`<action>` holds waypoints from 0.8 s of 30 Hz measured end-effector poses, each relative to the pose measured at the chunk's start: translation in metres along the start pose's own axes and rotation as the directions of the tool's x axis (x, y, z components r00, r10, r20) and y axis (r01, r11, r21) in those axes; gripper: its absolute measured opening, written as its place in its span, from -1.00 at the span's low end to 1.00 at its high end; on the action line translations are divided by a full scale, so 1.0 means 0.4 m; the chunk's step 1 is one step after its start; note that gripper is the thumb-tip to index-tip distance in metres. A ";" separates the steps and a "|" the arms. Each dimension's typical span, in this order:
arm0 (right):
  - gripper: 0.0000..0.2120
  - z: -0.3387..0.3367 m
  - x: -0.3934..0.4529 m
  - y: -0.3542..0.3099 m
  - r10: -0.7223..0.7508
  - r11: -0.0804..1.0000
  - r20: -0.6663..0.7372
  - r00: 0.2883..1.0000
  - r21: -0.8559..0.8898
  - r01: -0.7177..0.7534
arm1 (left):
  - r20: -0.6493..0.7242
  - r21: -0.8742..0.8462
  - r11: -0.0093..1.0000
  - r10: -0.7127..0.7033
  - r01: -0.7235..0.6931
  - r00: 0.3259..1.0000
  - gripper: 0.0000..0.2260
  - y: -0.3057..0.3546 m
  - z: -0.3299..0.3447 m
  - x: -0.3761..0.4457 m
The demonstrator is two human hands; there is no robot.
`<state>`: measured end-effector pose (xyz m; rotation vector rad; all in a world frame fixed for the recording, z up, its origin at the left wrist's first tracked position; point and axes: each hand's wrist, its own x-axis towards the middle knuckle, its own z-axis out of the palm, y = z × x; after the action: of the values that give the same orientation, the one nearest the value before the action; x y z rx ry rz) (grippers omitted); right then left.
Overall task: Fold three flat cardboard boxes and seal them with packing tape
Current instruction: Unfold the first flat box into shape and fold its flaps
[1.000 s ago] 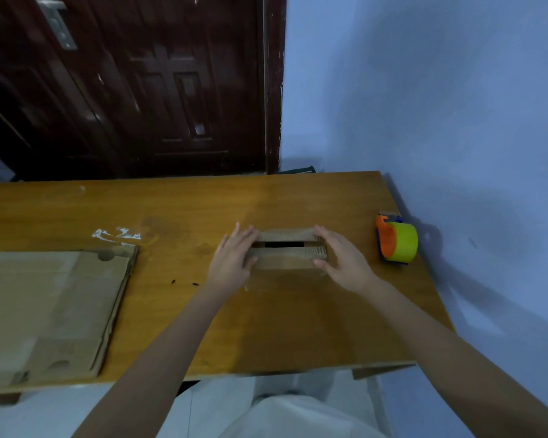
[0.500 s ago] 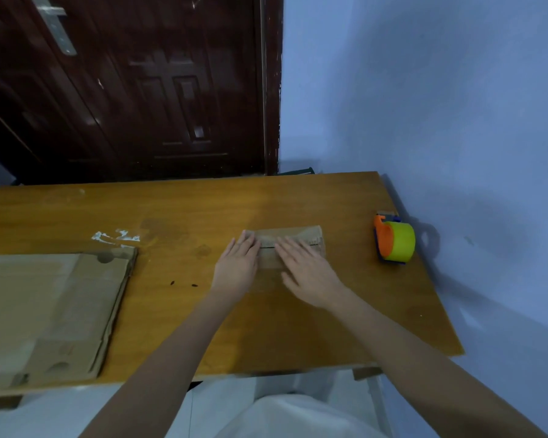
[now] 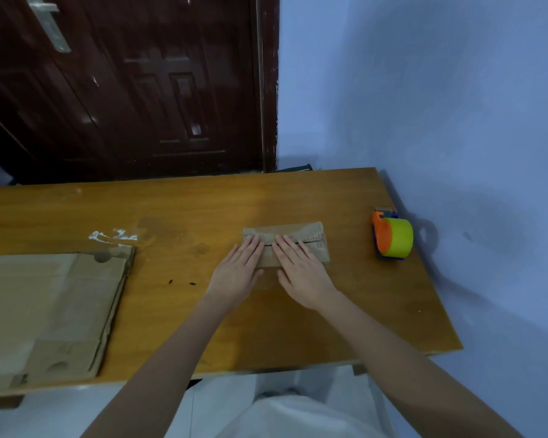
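Right now both hands lie flat on top of a small cardboard box that sits on the wooden surface, a little right of its middle. The left hand presses with straight fingers on the box's left part, and the right hand presses the same way beside it, the two hands almost touching; neither one curls round anything. Between the fingertips a dark seam runs lengthwise where the two top flaps meet, and the right end of the box stays uncovered. Well apart to the right, near the wall-side edge of the surface, stands a tape dispenser with an orange body and a yellow-green roll. At the far left of the surface lies a stack of flat cardboard, its near edge reaching the surface's front edge. White smears mark the wood just beyond that stack. A dark wooden door stands behind the surface.
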<state>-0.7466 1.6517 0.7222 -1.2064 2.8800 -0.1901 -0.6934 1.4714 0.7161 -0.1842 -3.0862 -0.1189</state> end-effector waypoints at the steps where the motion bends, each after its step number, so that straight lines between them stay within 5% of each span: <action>1: -0.45 -0.001 0.003 0.002 0.002 1.000 0.001 1.000 0.024 -0.002 | 0.009 -0.005 1.000 0.003 -0.003 1.000 -0.46 0.000 -0.003 0.004; 5: -0.45 -0.018 -0.011 0.021 0.125 0.982 -0.152 0.980 0.160 -0.101 | 0.036 -0.050 0.999 0.009 -0.007 0.999 -0.39 0.001 -0.007 0.011; 9: -0.37 -0.044 -0.042 0.114 0.389 0.921 -0.305 0.869 0.162 -0.355 | 0.037 -0.080 0.997 0.006 -0.003 0.999 -0.33 0.007 -0.008 0.014; 16: -0.15 -0.051 -0.108 0.293 0.824 0.567 -0.151 0.547 0.210 -0.797 | 0.072 -0.081 0.996 -0.021 0.027 0.997 -0.29 0.010 -0.005 0.024; 24: 0.07 -0.009 -0.150 0.380 0.915 0.329 0.000 0.403 0.578 -0.747 | 0.078 -0.055 0.998 -0.004 0.009 0.997 -0.29 0.002 -0.002 0.027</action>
<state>-0.8125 1.8004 0.7059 0.5818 2.9270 -1.0891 -0.7041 1.4734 0.7176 -0.1851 -3.1636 -0.2026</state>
